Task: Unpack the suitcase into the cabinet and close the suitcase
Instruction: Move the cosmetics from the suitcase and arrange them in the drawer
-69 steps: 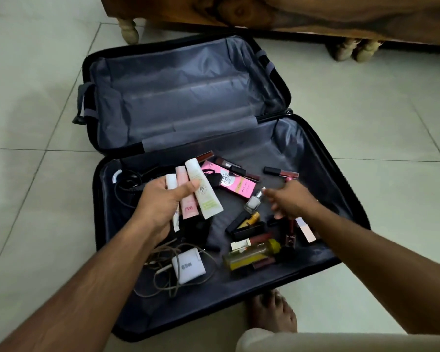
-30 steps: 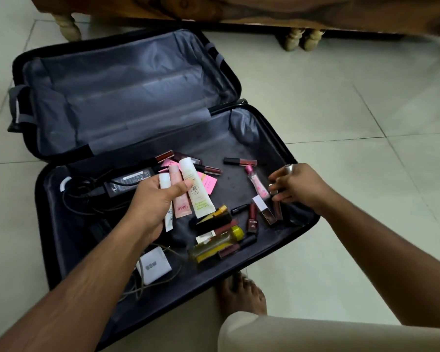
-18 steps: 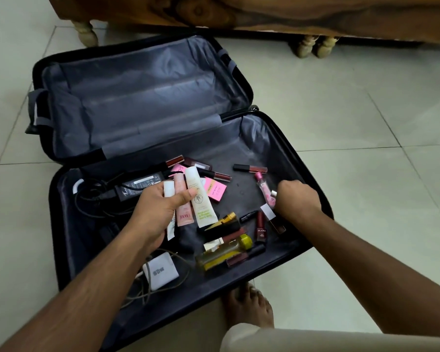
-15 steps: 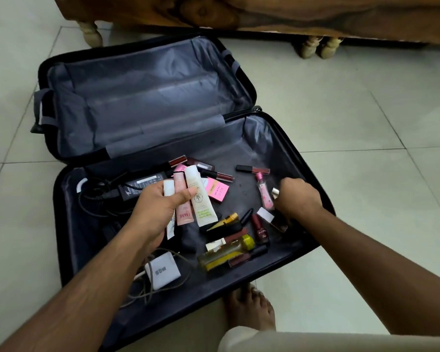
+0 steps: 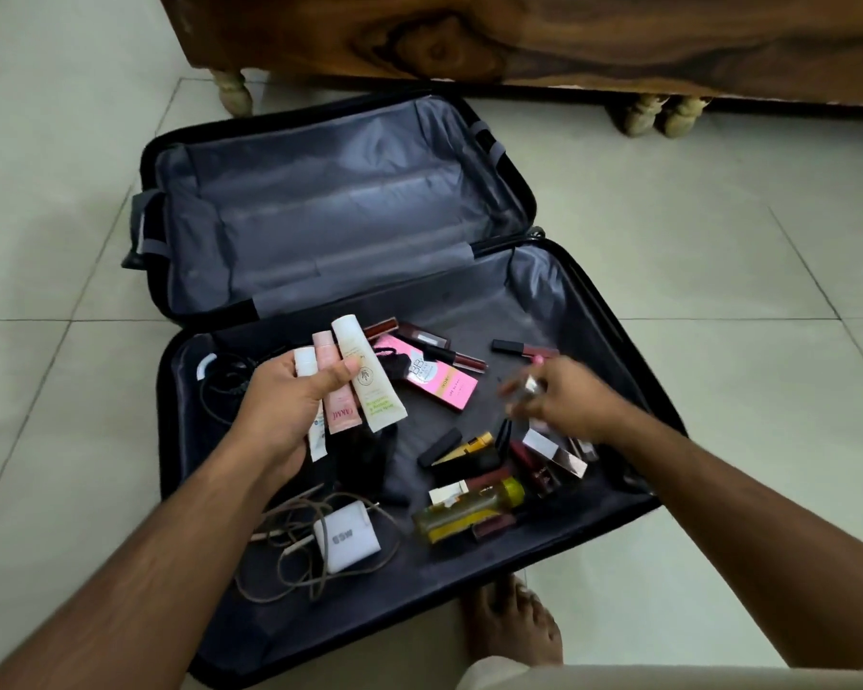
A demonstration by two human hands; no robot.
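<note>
**Clerk:** Head view, entry one: suitcase (image 5: 469, 271), lying open flat on the tiled floor, lid half at 12 o'clock holding nothing visible, base half at 6 o'clock holding the loose stock. Cabinet: a wooden piece of furniture (image 5: 519, 37) on turned legs stands just beyond the lid at 12 o'clock; whether it is the cabinet I cannot tell.

**Checker:** Left hand?

**Clerk:** Left hand (image 5: 280, 415), thumb and fingers curled round three tubes (image 5: 350, 385), fanned upright, caps pointing to 12 o'clock. Judged reason: it serves as the collecting hand, stacking like items so one trip carries several.

**Checker:** Right hand?

**Clerk:** Right hand (image 5: 564, 400), at 3 o'clock of the base, motion-blurred. Something small and glinting shows at the fingertips, possibly a little bottle; whether the fingers actually pinch it I cannot tell.

**Checker:** Remaining stock?

**Clerk:** Pink carton (image 5: 434, 381) at centre, near the tubes. Lip-colour sticks (image 5: 524, 348) at 1 o'clock. Yellow-capped bottle (image 5: 469, 510) at 5 o'clock, on its side among small dark cosmetics. White charger (image 5: 347, 535) with tangled cable at 7 o'clock. Black cord (image 5: 225, 381) at 9 o'clock, partly behind the left hand.

**Checker:** Progress?

**Clerk:** Judged early to middling: gathering underway, many items yet to be shelved, closing not yet due. One bare foot (image 5: 514, 625) sits just outside the near rim at 6 o'clock.
</note>
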